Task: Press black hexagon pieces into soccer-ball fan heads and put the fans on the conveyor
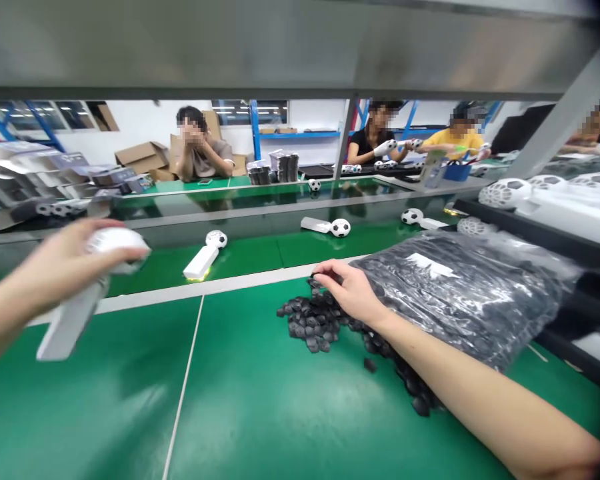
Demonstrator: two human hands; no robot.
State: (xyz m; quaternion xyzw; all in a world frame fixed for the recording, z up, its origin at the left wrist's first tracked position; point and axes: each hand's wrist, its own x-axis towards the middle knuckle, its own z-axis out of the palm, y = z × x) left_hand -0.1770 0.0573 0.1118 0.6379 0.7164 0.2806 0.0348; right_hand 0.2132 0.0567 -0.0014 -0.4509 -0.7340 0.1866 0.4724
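Note:
At the left, my left hand (67, 263) is wrapped round the ball-shaped head of a white handheld fan (73, 320), blurred by motion, its handle hanging down and tilted. My right hand (350, 287) reaches over a pile of small black pieces (310, 323) on the green table. Thumb and forefinger are pinched on one black piece (314, 277) at the pile's top edge. Beside this hand lies a clear plastic bag (460, 300) full of the same black pieces. More loose pieces trail along under my right forearm.
Beyond the pale strip, white fans with football-patterned heads (341, 228) lie on the green belt (260, 257). Black trays of white fans (570, 207) stand at the right. Co-workers (200, 150) sit across the line. A metal shelf (280, 53) hangs overhead.

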